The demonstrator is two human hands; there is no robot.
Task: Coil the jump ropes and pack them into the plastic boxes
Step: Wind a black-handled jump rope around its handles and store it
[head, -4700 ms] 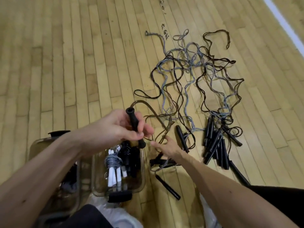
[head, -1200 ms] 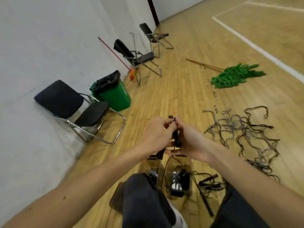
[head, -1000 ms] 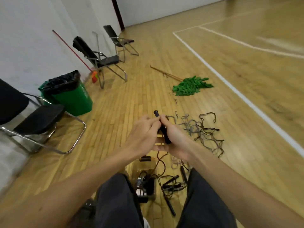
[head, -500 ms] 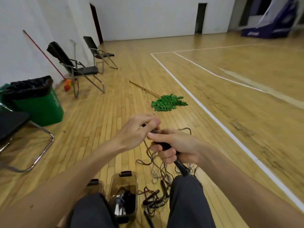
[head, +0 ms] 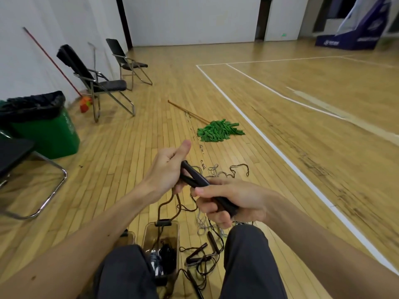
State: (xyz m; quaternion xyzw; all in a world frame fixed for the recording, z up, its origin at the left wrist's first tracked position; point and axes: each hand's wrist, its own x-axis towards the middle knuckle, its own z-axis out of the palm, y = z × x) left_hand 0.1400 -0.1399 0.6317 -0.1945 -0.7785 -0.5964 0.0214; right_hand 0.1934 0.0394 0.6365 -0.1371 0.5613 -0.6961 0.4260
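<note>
1. Head view, hands: a seated person holds two black jump rope handles [head: 197, 180] side by side above the knees. The left hand [head: 165, 169] curls its fingers round the handles' upper ends with the thumb sticking up. The right hand [head: 231, 200] is wrapped round their lower ends
2. Head view, rope: this rope's brown cord [head: 160, 209] hangs from under the left hand in a slack loop toward the wooden floor [head: 129, 147], not yet coiled
3. Head view, boxes: a clear plastic box [head: 151, 231] stands on the floor between the knees, with bundled ropes inside. A second box [head: 128, 235] shows just to its left, mostly hidden by the left knee
4. Head view, remainder: loose ropes [head: 195, 254] lie tangled on the floor by the right knee and beyond the hands
5. Head view, surroundings: a green mop [head: 218, 131] lies mid-floor. A green bin [head: 54, 134] and folding chairs [head: 103, 85] stand along the floor's left edge
6. Judgement: the handles are probably being squared up before winding. Keep them flush and firmly held in one hand, draw out the slack, and wrap even turns so that the bundle fits the box
</note>
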